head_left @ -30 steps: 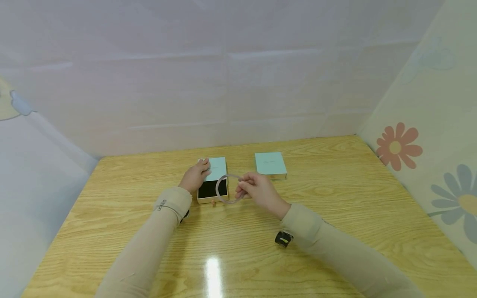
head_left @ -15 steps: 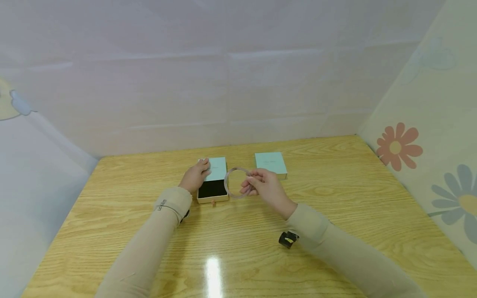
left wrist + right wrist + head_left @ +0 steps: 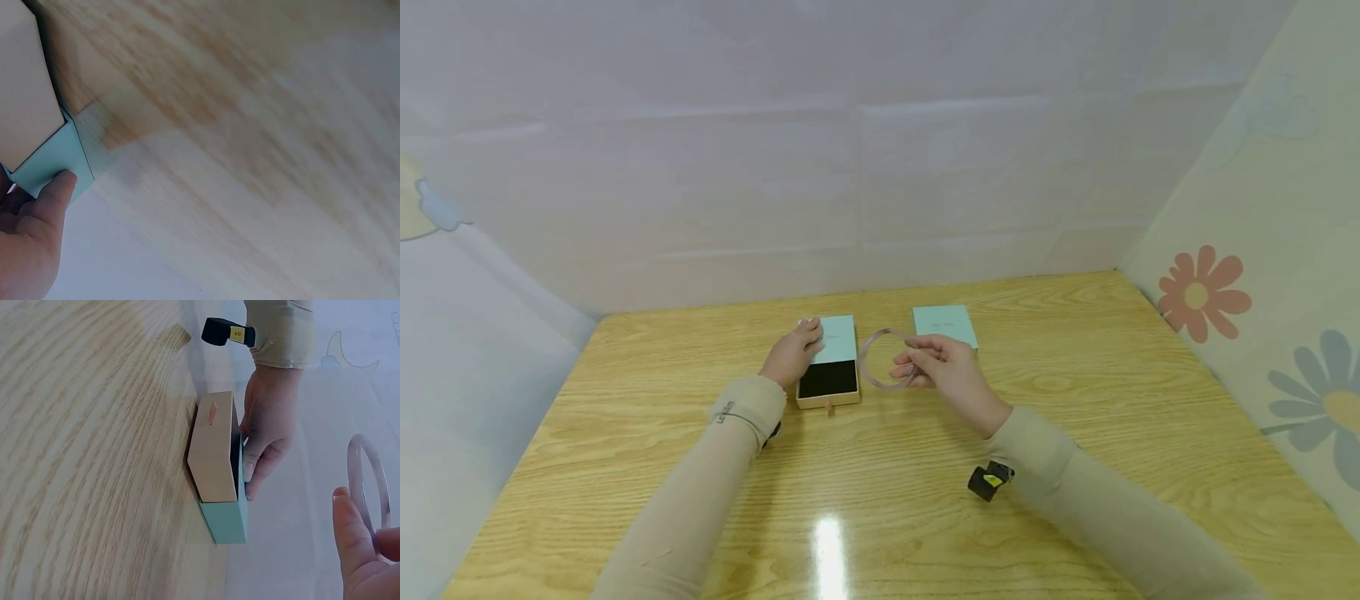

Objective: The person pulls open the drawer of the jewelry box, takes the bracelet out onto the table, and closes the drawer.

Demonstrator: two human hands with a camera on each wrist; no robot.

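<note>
My left hand [image 3: 792,354] grips the pale teal sleeve of a jewelry box [image 3: 840,335], fingers over its top. In the left wrist view the thumb [image 3: 57,190] presses on the sleeve's side. The box's drawer [image 3: 828,401], peach-coloured with a black lining and a small pull tab [image 3: 212,413], is slid partly out toward me. Just right of the drawer, my right hand [image 3: 957,377] pinches a translucent pale purple bangle [image 3: 863,360] between thumb and fingers, raised above the table. The right wrist view shows the bangle [image 3: 356,469] tilted on edge, apart from the box.
A second teal box [image 3: 942,317], closed, lies behind my right hand, which partly covers it. The wooden table [image 3: 700,333] ends at a pale backdrop [image 3: 775,200]. A flowered panel [image 3: 1225,300] stands along the right edge.
My right hand has moved right and slightly away with the bangle, from over the drawer's right side to beside it. The left hand and the box stay still.
</note>
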